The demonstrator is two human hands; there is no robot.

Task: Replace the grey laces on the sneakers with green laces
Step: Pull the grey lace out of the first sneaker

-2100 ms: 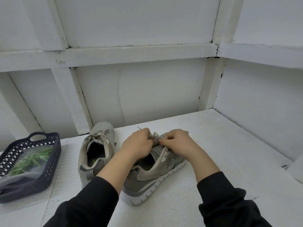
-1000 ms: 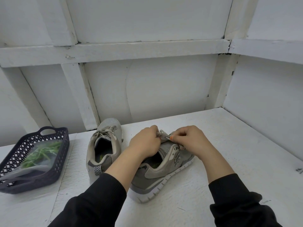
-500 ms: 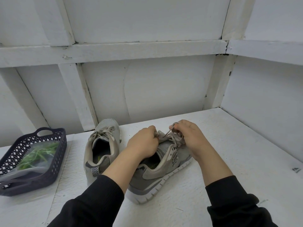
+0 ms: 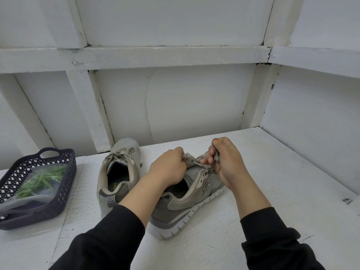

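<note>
Now left hand (image 4: pixel 168 166) and right hand (image 4: pixel 228 162) each pinch flat grey laces (image 4: pixel 191 161) on the mesh sneaker (image 4: pixel 175 207).

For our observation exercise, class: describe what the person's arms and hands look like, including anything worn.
Both arms wear black long sleeves, left sleeve and right sleeve, ending mid-forearm. The left hand and right hand are bare, no gloves; one right fingernail is painted orange.

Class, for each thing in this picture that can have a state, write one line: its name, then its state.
Near sneaker: on its sole, lacing loosened.
Grey lace: pulled up from it.
Left hand: grips near sneaker's top.
Right hand: raised, pinches grey lace.
Far sneaker: laced grey, untouched.
Basket: upright, loaded.
Bag of green laces: lies in it.
</note>
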